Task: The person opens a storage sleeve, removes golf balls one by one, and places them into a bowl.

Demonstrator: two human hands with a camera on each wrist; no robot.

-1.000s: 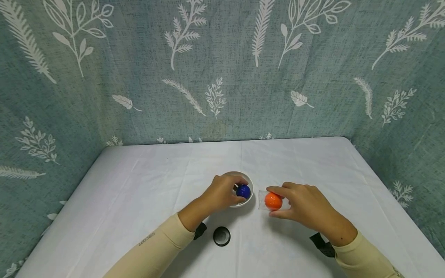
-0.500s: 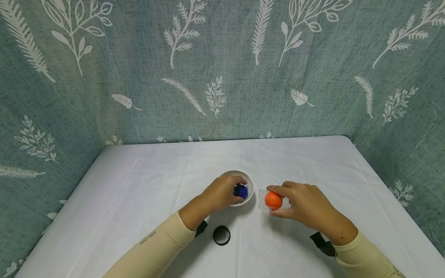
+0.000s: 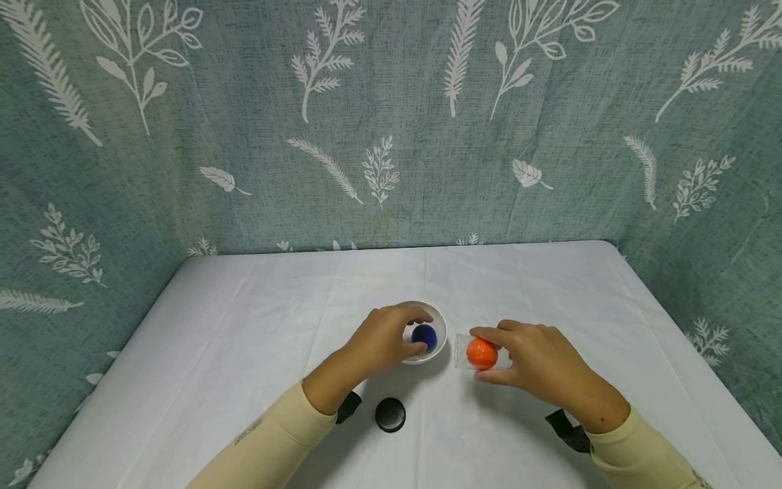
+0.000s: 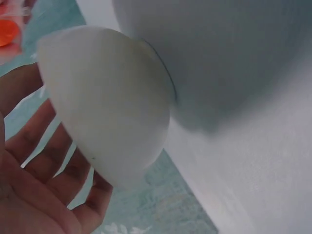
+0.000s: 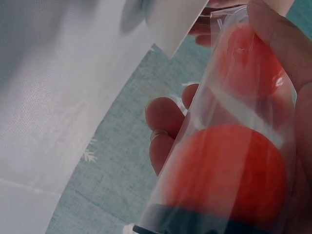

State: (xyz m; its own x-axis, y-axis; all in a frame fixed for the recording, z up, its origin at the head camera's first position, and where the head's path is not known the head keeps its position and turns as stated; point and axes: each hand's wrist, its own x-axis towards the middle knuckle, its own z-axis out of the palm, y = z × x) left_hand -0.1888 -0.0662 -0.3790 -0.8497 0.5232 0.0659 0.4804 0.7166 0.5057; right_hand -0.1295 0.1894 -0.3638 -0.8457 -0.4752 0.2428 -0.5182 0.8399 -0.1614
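"Grey-green cloth point(image 3: 427, 170) with a coarse weave and pale printed leaves hangs behind the table point(image 3: 275, 319), which is covered in smooth white fabric with faint creases. What do you see in the head view?"

"The left hand point(image 3: 387, 338) is over the left side of a round white bowl point(image 3: 442, 333). Its thumb and fingers are spread apart around a shiny blue ball point(image 3: 424, 336), and the ball sits inside the bowl."

"And the other hand?"

"The right hand point(image 3: 537, 353) grips a clear tube point(image 3: 460, 352) between thumb and fingers. One end points toward the bowl, just beside it, and a glossy orange ball point(image 3: 482, 353) shows through the wall. Nearer the person lies a round black cap point(image 3: 390, 415) with a raised edge. Both sleeves point(image 3: 263, 441) are stretchy, cream-coloured cloth."

"Left wrist view?"

"Mostly the bowl's outside: matte, plain and rounded like half an egg. Behind it the fingers of the left hand are extended, with gaps between them. The blue ball is out of sight there."

"Right wrist view?"

"The tube fills much of it, thin and see-through, with streaky reflections. Two orange balls are inside, an upper ball point(image 5: 246, 61) and a lower ball point(image 5: 226, 170), with a dark band point(image 5: 190, 219) at the bottom. The thumb presses near the top; some fingertips show beyond the far side."
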